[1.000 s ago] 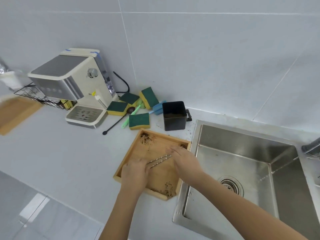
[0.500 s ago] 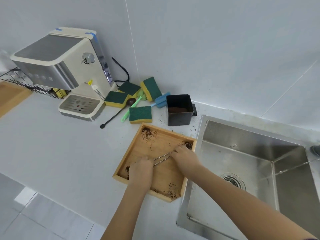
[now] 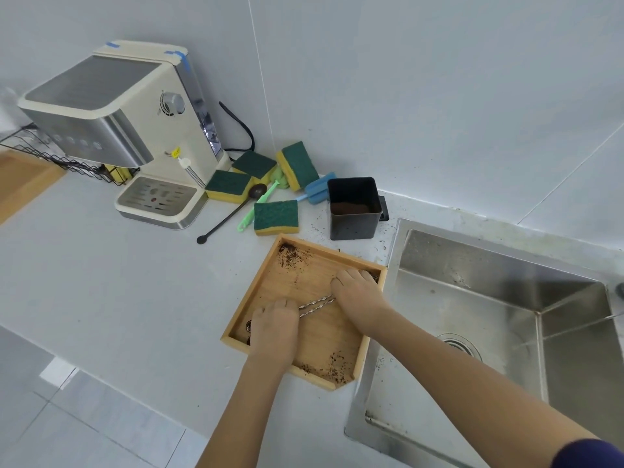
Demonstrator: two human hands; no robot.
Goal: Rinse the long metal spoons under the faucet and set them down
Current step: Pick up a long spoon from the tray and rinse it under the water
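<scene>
We have both hands down in the wooden tray [image 3: 270,292] on the counter [image 3: 118,298]. Our left hand [image 3: 275,331] sits on one end of the long metal spoons [image 3: 315,305], with its fingers curled over them. Our right hand [image 3: 359,295] sits on the other end, fingers bent down over them too. We cannot tell how tight each hand grips, because the hands hide the ends. Only the twisted middle part of the spoons shows, running between our two hands. Two small dark round bits peek out just left of our left hand, by the tray's rim.

Brown crumbs [image 3: 293,258] lie in the tray just past our hands, and more crumbs lie near our left wrist.

The steel sink [image 3: 489,298] is just right of our right hand, touching the side of the tray. Past our right hand stands a black box [image 3: 353,207] with brown powder inside. Past our left hand lie green and yellow sponges [image 3: 276,217], a blue brush [image 3: 315,194], a green stick [image 3: 256,211] and a long black spoon [image 3: 229,216]. Far off to the left of our left hand stands the coffee machine [image 3: 128,130], with a wire rack [image 3: 67,160] beside it.
</scene>
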